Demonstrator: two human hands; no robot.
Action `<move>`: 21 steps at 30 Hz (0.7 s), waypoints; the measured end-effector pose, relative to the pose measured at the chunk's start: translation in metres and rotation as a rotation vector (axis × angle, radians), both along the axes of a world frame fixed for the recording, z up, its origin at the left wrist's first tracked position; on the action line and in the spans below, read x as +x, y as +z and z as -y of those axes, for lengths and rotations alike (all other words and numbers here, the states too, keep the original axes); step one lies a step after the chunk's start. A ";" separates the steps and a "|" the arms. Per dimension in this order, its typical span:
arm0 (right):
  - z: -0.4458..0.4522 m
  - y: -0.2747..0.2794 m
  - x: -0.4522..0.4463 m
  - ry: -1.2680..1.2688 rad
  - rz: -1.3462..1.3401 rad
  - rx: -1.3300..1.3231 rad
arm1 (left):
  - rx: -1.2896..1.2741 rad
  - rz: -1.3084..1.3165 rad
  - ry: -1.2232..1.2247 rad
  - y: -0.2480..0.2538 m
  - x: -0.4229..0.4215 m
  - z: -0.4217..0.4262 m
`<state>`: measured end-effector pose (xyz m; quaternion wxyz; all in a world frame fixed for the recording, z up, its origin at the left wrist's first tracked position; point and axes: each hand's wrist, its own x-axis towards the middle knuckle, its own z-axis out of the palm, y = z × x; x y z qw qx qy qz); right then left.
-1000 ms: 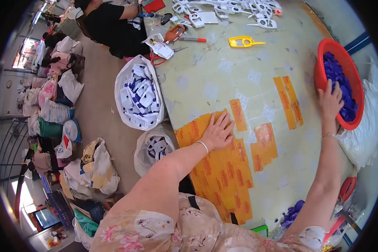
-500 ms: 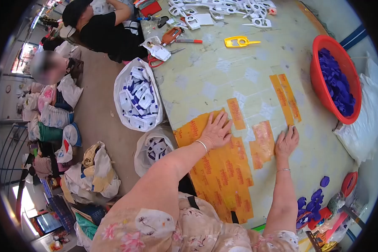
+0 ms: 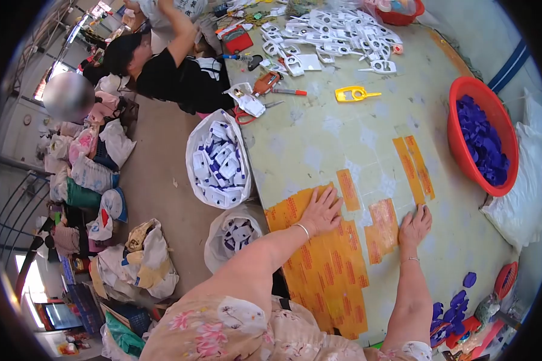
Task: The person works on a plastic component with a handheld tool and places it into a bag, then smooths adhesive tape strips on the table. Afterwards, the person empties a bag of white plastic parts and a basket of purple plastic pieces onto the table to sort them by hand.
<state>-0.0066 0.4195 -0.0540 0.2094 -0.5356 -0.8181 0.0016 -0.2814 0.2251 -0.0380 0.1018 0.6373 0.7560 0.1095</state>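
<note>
My left hand (image 3: 321, 212) lies flat with fingers spread on a broad patch of orange sheet with red print (image 3: 326, 265), which looks like tape stuck to the table. Beside its fingertips is a short orange strip (image 3: 347, 189). My right hand (image 3: 415, 226) rests palm down on the table with its fingers slightly bent, holding nothing that I can see. Its fingertips are near the lower ends of two long orange strips (image 3: 408, 165). Between my hands lies a smaller orange patch (image 3: 382, 227), its upper part shiny and paler.
A red basin (image 3: 457, 157) of purple pieces stands at the right. White plastic parts (image 3: 337, 36) heap at the far end, near a yellow part (image 3: 350, 94). White bags (image 3: 194, 180) of parts stand left of the table. A person in black (image 3: 168, 81) sits beyond them.
The view has tilted up, so things sit lower and further right in the picture. My hands keep their places on the table. The person in black has an arm raised higher.
</note>
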 end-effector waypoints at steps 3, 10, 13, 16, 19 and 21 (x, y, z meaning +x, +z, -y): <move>0.000 0.002 0.009 0.001 -0.012 -0.025 | -0.037 -0.018 -0.015 -0.001 0.005 -0.003; 0.003 0.017 0.000 -0.052 -0.016 -0.058 | 0.101 0.044 -0.033 0.002 0.004 -0.005; 0.001 0.012 0.001 -0.051 -0.026 -0.056 | 0.140 0.306 0.048 0.016 -0.017 -0.012; 0.004 0.012 0.003 -0.057 -0.037 -0.079 | 0.309 0.336 0.140 0.035 -0.065 -0.022; 0.002 0.012 0.002 -0.060 -0.045 -0.084 | 0.336 0.261 0.270 0.065 -0.135 -0.024; 0.004 0.012 0.004 -0.065 -0.040 -0.095 | 0.320 0.205 0.332 0.080 -0.169 -0.025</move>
